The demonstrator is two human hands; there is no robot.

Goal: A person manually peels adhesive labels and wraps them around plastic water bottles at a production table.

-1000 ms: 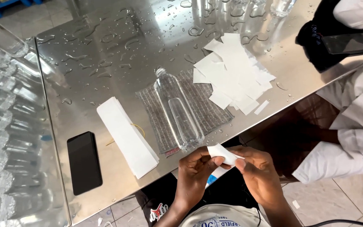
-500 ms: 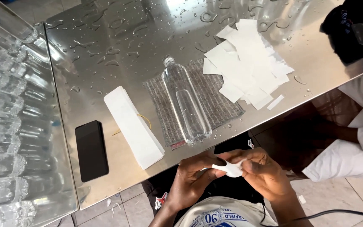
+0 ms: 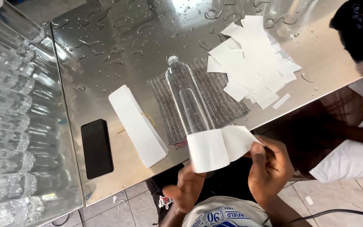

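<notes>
Centrally, the right hand (image 3: 269,168) pinches a white paper label (image 3: 221,147) at its edge, spread flat as if for placing; the left hand (image 3: 188,189) hangs slack and empty beneath. Beyond lies a clear plastic bottle (image 3: 190,98) on a ribbed grey cloth (image 3: 225,103), cushioned against the wet steel table (image 3: 114,46).

Hiding the base of the clear bottle (image 3: 188,97) behind the white label (image 3: 219,147). Covering most of the left hand (image 3: 187,190), its fingers blurring with motion below the label. Losing the wrist of the right hand (image 3: 269,170) at the bottom edge. Cutting off the rows of bottles (image 3: 5,113) at the left edge, and a co-worker's white sleeve (image 3: 351,157) at the right edge. Burying part of the yellow rubber band (image 3: 147,118) under the white stack (image 3: 138,125).
</notes>
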